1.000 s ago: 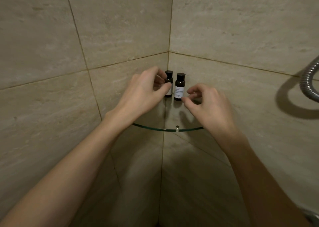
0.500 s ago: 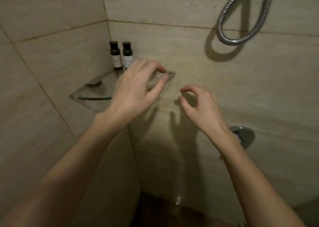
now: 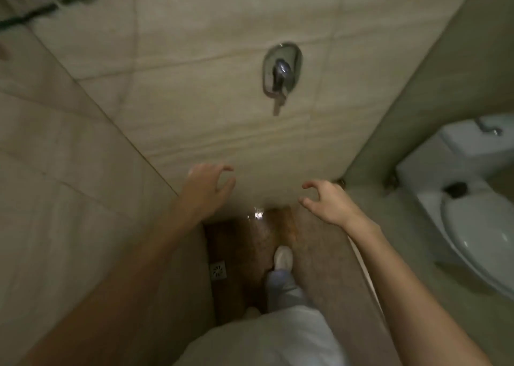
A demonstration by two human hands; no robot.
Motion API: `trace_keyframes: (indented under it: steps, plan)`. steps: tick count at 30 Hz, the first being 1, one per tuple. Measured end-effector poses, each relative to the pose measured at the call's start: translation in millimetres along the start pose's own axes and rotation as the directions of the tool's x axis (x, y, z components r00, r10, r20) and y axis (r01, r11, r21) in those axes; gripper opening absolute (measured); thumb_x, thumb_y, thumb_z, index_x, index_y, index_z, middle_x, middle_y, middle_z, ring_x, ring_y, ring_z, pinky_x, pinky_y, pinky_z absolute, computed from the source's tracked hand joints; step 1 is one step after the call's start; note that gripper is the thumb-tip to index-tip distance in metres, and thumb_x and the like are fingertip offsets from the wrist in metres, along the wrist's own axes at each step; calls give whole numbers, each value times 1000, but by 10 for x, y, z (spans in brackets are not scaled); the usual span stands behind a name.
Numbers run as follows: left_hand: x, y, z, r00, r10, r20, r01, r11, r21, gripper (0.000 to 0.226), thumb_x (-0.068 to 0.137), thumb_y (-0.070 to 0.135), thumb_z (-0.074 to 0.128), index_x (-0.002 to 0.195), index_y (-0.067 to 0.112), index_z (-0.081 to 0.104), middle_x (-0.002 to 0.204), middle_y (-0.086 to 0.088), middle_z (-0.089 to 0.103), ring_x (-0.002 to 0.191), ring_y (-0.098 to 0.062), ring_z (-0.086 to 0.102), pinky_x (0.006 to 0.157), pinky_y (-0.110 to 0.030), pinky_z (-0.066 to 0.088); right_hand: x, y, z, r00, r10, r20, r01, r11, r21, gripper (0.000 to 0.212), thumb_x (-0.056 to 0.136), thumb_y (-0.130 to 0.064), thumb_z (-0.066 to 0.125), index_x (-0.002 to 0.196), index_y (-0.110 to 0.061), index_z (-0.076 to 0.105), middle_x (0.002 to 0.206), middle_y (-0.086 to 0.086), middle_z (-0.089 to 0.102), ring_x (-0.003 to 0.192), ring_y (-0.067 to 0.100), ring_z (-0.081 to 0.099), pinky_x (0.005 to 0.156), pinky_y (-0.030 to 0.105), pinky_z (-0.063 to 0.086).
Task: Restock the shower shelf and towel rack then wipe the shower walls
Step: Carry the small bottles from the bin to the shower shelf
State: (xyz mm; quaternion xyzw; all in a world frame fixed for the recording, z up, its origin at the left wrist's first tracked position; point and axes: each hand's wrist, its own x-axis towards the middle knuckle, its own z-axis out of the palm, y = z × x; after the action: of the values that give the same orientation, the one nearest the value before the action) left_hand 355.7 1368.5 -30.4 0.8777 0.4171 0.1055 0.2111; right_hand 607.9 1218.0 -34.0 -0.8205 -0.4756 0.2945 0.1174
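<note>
My left hand [image 3: 207,189] hangs low in front of the beige tiled shower wall [image 3: 211,96], fingers curled apart and holding nothing. My right hand [image 3: 326,201] is level with it to the right, also empty with fingers spread. Only the dark front edge of the glass corner shelf [image 3: 41,11] shows at the top left, blurred; the two small bottles are out of view. Neither hand touches the wall.
A chrome shower mixer handle [image 3: 281,72] sticks out of the wall above my hands. Below are the brown shower floor [image 3: 242,243], a square floor drain [image 3: 218,271] and my shoe [image 3: 283,257]. A white toilet [image 3: 472,212] stands at the right beyond the wall's end.
The view has swung down and right from the corner shelf to the floor. Both hands came away from the bottles and dropped low, empty.
</note>
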Motion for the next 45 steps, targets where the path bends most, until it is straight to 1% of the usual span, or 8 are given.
trace_keyframes:
  steps: [7,12,17,20,25,31,38,45]
  plan:
    - [-521,-214,1108,884,-199,422,250,966,-69,24,100,33,57,116,18,66,112,-2,69,107,-23,64,92,-35,50,-1029,1271,895,898,405,173,-429,893,138,40,93,-35,62,127,-14,65,131,11,65,122,28,59,97,31,47]
    - [-762,-192,1618,700,-287,654,354,935,33,20,99,32,58,112,18,66,114,-4,65,106,-20,61,90,-32,47,-2127,2035,1569,682,673,286,-731,619,287,33,98,-29,61,124,-10,62,124,10,66,109,21,60,78,19,37]
    - [-910,203,2077,620,-249,744,285,955,83,25,99,30,57,115,17,70,117,0,67,107,-20,64,96,-36,52,-3158,2675,2409,500,791,353,-823,307,479,18,88,-30,72,94,-13,74,98,10,73,92,27,68,85,36,55]
    - [-1064,622,2366,601,-202,774,213,973,88,12,98,26,59,103,21,68,107,-2,69,101,-21,65,82,-29,49,-3588,2700,2600,449,805,388,-803,173,570,16,88,-31,69,81,-16,70,91,10,72,79,24,66,80,36,57]
    - [-1279,1598,2930,494,-143,857,27,988,149,27,97,37,54,93,15,69,83,-5,72,68,-18,64,55,-25,45,-4127,2655,2567,448,804,390,-756,108,646,15,98,-24,60,108,-15,67,101,6,63,78,10,55,72,20,47]
    - [-1694,3063,3499,407,264,874,-286,946,-153,19,101,31,54,88,21,64,76,6,64,81,-20,68,60,-23,40,-4777,3135,2823,381,858,345,-682,9,731,21,98,-32,58,109,-20,71,111,0,68,101,18,65,89,30,51]
    - [-2043,3650,3973,222,290,931,-353,914,-201,24,99,15,55,88,30,71,95,0,74,94,-25,70,90,-42,55,-5508,3217,3021,118,931,346,-371,-282,885,29,94,-43,59,87,-18,72,84,-9,69,83,11,66,78,32,53]
    - [-2274,4364,4598,132,264,956,-436,881,-183,26,99,3,54,91,20,72,89,-11,71,84,-27,64,82,-39,50,-5953,3016,3400,-131,843,522,50,-520,852,32,101,-25,58,68,-24,58,60,-4,60,44,4,56,49,21,43]
